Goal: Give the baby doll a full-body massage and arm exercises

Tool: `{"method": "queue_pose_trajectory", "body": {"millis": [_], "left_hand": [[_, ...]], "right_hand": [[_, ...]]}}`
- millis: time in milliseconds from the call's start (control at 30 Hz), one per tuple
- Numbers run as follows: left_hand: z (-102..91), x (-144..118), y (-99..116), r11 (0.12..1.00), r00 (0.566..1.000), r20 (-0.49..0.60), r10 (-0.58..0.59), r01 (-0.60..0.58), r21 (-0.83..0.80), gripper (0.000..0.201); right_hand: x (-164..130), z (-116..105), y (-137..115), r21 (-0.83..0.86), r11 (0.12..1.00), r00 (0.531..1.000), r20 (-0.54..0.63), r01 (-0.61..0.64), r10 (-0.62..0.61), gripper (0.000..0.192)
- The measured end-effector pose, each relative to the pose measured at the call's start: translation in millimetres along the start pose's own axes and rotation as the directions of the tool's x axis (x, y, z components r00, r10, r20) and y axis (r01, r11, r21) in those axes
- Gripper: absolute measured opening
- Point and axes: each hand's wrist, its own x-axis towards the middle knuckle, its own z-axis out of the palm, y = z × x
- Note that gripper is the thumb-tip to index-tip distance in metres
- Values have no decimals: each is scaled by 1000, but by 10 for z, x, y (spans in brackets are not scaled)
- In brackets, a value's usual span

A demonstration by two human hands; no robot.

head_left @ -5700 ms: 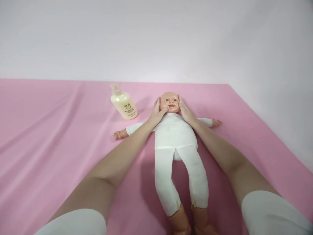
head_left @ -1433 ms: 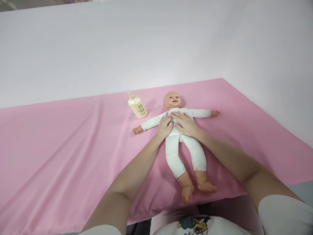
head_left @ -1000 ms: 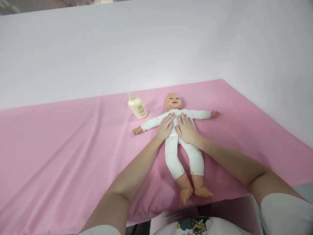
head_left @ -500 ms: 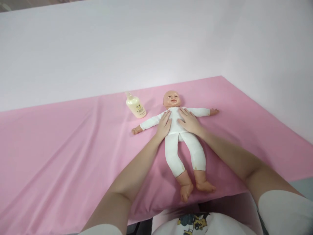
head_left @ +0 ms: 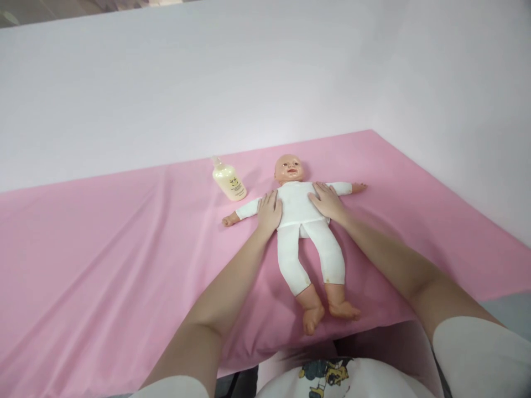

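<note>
A baby doll (head_left: 296, 202) with a white cloth body lies on its back, its head away from me and its arms spread. My left hand (head_left: 269, 213) rests flat at the left side of its chest, by the shoulder, fingers stretched out. On the other side, my right hand (head_left: 327, 202) lies with fingers extended over the doll's right-hand chest edge and upper arm. Neither hand grips anything. Between them the middle of the doll's chest shows. A pale yellow pump bottle (head_left: 230, 181) stands beyond my left hand, near the doll's outstretched arm.
A pink cloth (head_left: 103, 265) with folds at the left covers the surface under the doll and bottle. Behind it lies a wide white surface (head_left: 186, 83). My lap and printed shirt (head_left: 327, 378) are at the near edge.
Both hands have slid outward from the middle of the doll's chest, the left one leftward and the right one slightly rightward. The bottle and doll stay in place.
</note>
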Motion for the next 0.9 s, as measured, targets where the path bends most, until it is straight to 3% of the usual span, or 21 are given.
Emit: {"method": "queue_pose_trajectory", "body": {"millis": [267, 400, 533, 667, 900], "left_hand": [[-56, -98, 123, 989, 993, -10, -116, 117, 95, 61], [-54, -105, 120, 986, 992, -16, -122, 123, 114, 62], [-27, -88, 77, 989, 995, -34, -96, 99, 110, 59], [14, -66, 15, 998, 996, -62, -62, 64, 27, 57], [109, -36, -81, 999, 993, -117, -30, 28, -17, 56]], "right_hand": [[17, -31, 92, -150, 984, 994, -60, -98, 90, 64], [58, -19, 137, -172, 980, 995, -28, -97, 94, 66], [46, 12, 59, -69, 998, 997, 73, -1, 6, 64], [-14, 42, -30, 72, 992, 986, 124, 103, -111, 74], [-146, 1, -151, 66, 937, 924, 153, 344, -350, 69]]}}
